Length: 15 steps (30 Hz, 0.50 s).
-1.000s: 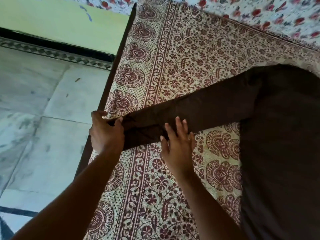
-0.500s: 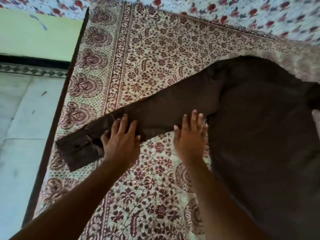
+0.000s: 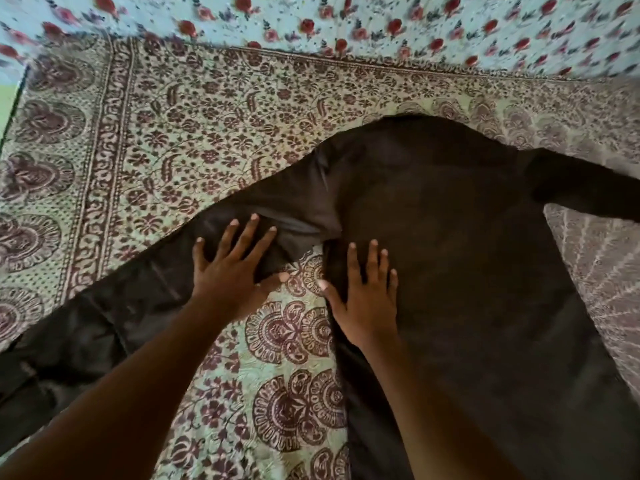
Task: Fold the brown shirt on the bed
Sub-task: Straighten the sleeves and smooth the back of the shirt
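A patterned bedspread in cream and maroon covers the bed, and a brown shirt lies spread flat on it, body at the right of the view. 1 long sleeve stretches from the shoulder down toward the lower left edge. The left hand rests palm down on this sleeve near the armpit, fingers straight and spread wide, gripping nothing; its thumb reaches onto the bedspread. Just beside it, the right hand presses flat on the shirt's side edge below the armpit, fingers straight and slightly apart, also holding nothing. The 2nd sleeve runs off the right edge. Along the top, a pale blue sheet with red flowers borders the bedspread.
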Tool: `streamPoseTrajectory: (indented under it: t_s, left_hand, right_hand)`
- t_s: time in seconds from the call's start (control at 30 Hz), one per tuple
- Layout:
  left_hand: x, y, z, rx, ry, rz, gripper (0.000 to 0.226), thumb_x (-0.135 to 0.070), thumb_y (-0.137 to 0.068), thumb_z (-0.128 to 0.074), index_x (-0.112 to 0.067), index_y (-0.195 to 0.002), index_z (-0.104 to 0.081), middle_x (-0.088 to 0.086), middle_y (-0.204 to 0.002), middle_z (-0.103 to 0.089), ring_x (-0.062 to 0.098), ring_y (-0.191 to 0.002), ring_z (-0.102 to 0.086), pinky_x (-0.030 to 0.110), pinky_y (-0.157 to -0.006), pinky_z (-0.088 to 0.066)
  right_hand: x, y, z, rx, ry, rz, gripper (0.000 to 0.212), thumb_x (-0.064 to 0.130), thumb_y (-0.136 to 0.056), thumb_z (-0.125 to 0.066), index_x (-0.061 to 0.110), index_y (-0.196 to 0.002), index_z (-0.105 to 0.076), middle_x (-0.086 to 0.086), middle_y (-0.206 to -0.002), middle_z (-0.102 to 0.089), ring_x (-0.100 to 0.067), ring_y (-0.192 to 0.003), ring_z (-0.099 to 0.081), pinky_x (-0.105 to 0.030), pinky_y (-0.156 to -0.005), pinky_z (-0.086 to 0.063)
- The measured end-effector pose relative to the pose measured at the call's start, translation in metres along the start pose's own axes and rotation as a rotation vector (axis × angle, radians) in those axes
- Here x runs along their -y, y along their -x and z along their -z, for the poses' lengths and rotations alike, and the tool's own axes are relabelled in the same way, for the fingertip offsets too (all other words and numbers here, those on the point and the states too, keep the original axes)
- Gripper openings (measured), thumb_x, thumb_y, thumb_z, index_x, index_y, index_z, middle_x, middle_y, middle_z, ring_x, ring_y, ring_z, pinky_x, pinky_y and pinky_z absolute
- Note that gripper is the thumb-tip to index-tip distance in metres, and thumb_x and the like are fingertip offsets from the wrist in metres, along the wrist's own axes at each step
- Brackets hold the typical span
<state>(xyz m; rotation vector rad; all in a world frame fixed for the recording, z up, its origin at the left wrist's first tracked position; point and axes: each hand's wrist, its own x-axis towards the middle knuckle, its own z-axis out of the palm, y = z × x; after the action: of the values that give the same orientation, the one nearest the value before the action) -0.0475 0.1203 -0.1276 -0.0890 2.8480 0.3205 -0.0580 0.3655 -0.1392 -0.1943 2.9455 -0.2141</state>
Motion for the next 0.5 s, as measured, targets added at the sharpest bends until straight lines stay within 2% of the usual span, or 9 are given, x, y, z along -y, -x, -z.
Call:
streamPoseTrajectory:
  t_s: [0.1,0.2,0.3,0.4,0.5]
  left_hand:
    - [0.010,0.002,0.003,-0.037,-0.015,-0.012,0.080,-0.087,-0.086,-0.015,-0.056,-0.155,0.011,-0.017,-0.170,0.017,0.021,-0.159,0.006,0.068,-0.119,-0.009]
    - [0.025,0.000,0.010,-0.005,-0.004,-0.086,0.076,-0.085,-0.087,-0.008,-0.057,-0.154,0.011,-0.018,-0.169,0.016,0.021,-0.159,0.004,0.066,-0.121,-0.011]
    - [0.041,0.009,0.020,-0.043,0.053,-0.128,0.071,-0.077,-0.094,-0.010,-0.049,-0.159,-0.006,-0.015,-0.172,0.002,0.024,-0.158,-0.009,0.062,-0.120,-0.017]
    - [0.054,0.035,0.026,-0.231,0.133,0.067,0.054,-0.053,-0.103,-0.031,-0.032,-0.153,-0.034,-0.002,-0.164,-0.028,0.033,-0.144,-0.033,0.063,-0.113,-0.027]
    - [0.081,0.070,0.024,-0.295,0.086,0.403,0.045,-0.028,-0.098,-0.052,-0.015,-0.140,-0.042,0.018,-0.144,-0.044,0.042,-0.131,-0.042,0.066,-0.106,-0.031]
  right_hand:
    - [-0.014,0.013,-0.005,-0.040,0.011,0.049,0.084,0.080,-0.095,-0.018,0.033,-0.162,-0.005,-0.007,-0.171,0.005,-0.028,-0.158,0.006,-0.053,-0.126,-0.007]
    - [-0.014,0.014,-0.003,-0.029,-0.007,0.039,0.083,0.080,-0.094,-0.015,0.034,-0.162,-0.007,-0.006,-0.171,0.007,-0.027,-0.158,0.007,-0.053,-0.126,-0.007]
    - [0.004,0.013,0.002,-0.036,-0.074,0.001,0.083,0.078,-0.094,-0.016,0.028,-0.161,-0.017,-0.012,-0.171,-0.003,-0.032,-0.157,0.002,-0.056,-0.125,-0.006]
    - [0.032,0.015,0.008,-0.168,-0.075,0.086,0.070,0.062,-0.100,-0.035,0.021,-0.157,-0.033,-0.015,-0.167,-0.021,-0.035,-0.156,-0.014,-0.059,-0.122,-0.015]
    - [0.070,0.017,0.009,-0.231,-0.098,0.303,0.057,0.049,-0.101,-0.043,0.020,-0.150,-0.045,-0.014,-0.165,-0.027,-0.032,-0.155,-0.019,-0.061,-0.118,-0.021]
